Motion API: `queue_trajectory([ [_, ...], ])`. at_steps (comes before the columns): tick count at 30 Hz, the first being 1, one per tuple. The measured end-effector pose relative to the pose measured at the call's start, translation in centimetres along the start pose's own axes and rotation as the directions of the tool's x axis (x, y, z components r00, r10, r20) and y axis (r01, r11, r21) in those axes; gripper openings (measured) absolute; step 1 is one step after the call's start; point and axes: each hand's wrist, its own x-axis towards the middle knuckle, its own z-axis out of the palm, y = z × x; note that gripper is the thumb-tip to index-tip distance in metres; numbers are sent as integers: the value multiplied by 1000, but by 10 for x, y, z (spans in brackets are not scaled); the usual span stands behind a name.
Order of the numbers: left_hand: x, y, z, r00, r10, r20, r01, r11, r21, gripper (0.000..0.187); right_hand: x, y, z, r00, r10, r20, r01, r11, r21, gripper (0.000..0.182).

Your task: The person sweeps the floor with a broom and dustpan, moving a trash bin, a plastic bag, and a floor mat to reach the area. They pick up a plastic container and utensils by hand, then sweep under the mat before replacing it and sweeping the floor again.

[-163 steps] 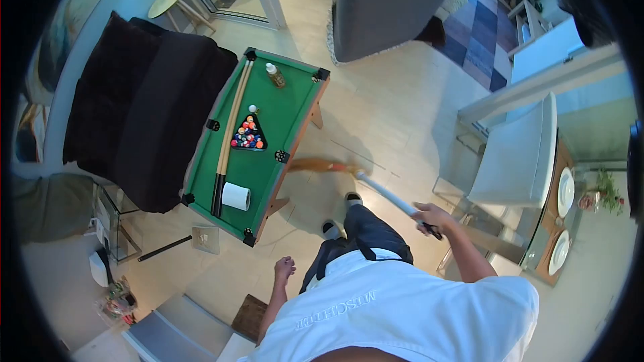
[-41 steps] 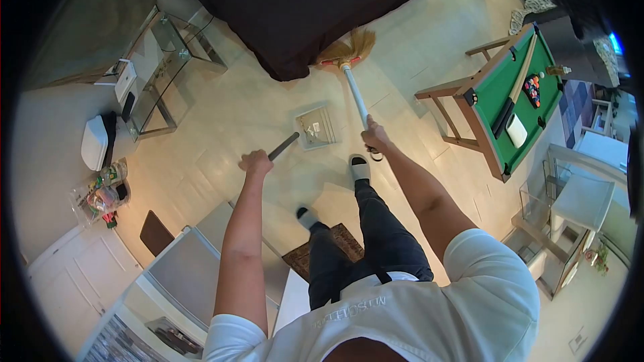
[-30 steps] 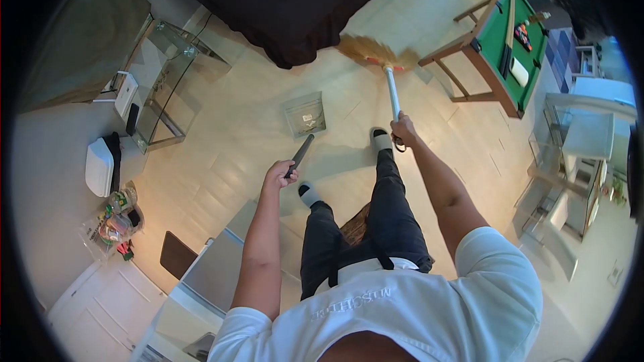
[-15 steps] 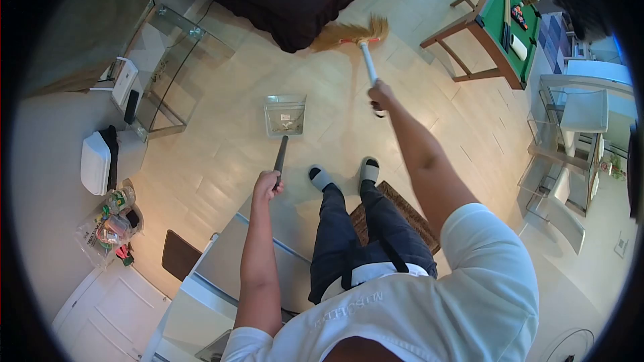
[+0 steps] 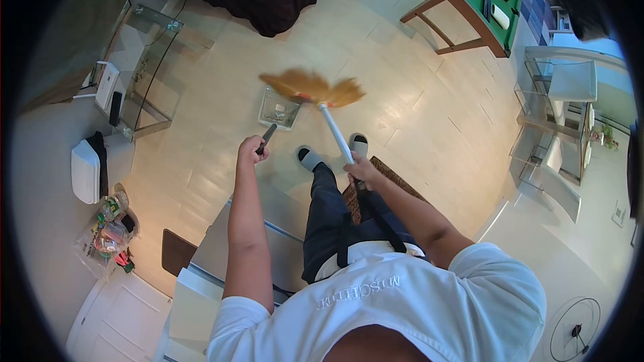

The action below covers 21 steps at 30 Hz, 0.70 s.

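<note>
My right hand (image 5: 362,171) is wrapped round the light shaft of a broom (image 5: 333,127), close to my body. The broom's tan bristles are blurred and fan out over the floor, with their left part across the far edge of a dustpan (image 5: 286,121). That dustpan is a clear-grey tray resting on the floor, with some small bits visible inside. My left hand (image 5: 253,149) is closed on the dustpan's dark handle, to the left of my slippered feet.
A dark cloth-covered piece of furniture (image 5: 268,17) stands ahead. At the far right is a small pool table (image 5: 469,13). A glass table (image 5: 151,74) is on the left, and a bag of bottles (image 5: 107,234) sits near the door (image 5: 121,315). A brown mat (image 5: 396,177) lies by my feet.
My right hand has drawn the broom back toward me, and its bristles have moved from beside the dark furniture to the dustpan. My left hand still grips the dustpan handle.
</note>
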Motion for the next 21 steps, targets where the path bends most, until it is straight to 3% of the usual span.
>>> queue_trajectory([
  [2, 10, -6, -6, 996, -94, 5, 92, 968, -235, 10, -38, -16, -17, 1000, -20, 14, 20, 1000, 15, 54],
  [3, 13, -10, -9, 995, -95, 2, 92, 966, -242, 10, -63, -24, -27, 999, -30, 33, 30, 1000, 9, 55],
  [5, 15, -16, -30, 940, -219, 261, 321, 828, -461, 13, -117, -33, -41, 997, 30, -71, -29, 1000, 12, 54],
  [6, 20, -23, -42, 943, -218, 251, 315, 826, -468, 13, -141, -29, -50, 997, -19, -78, 19, 1000, -1, 55],
  [8, 29, -33, -56, 938, -65, 340, 264, 769, -582, 15, -160, -24, -72, 993, -81, -81, 80, 997, -24, 56],
  [10, 9, -40, -67, 955, -67, 288, 240, 746, -621, 14, -163, -10, -82, 953, 59, -297, -62, 998, -1, 42],
  [11, 3, -43, -76, 944, -70, 323, 269, 729, -630, 14, -152, -7, -81, 952, 62, -298, -66, 998, -2, 42],
  [13, -6, -52, -93, 932, -72, 356, 299, 708, -640, 15, -103, -8, -77, 972, -15, -233, -37, 975, -218, 20],
  [15, -16, -63, -110, 956, 34, 293, 200, 657, -727, 16, -53, -10, -53, 978, 43, -202, -25, 996, 90, 7],
  [17, -30, -69, -123, 942, 66, 330, 235, 572, -786, 17, 12, 17, -22, 962, 271, 18, -247, 846, 473, 8],
  [18, -35, -73, -130, 927, 99, 362, 273, 482, -832, 17, 38, 40, 6, 948, 318, -3, -270, 810, 521, 11],
  [20, -38, -78, -144, 920, 141, 366, 267, 458, -848, 17, 32, 42, 82, 999, 46, 15, -48, 988, 147, 6],
  [21, -46, -77, -148, 928, 179, 327, 244, 371, -896, 17, 32, 37, 117, 996, 92, -14, -88, 980, 177, 8],
])
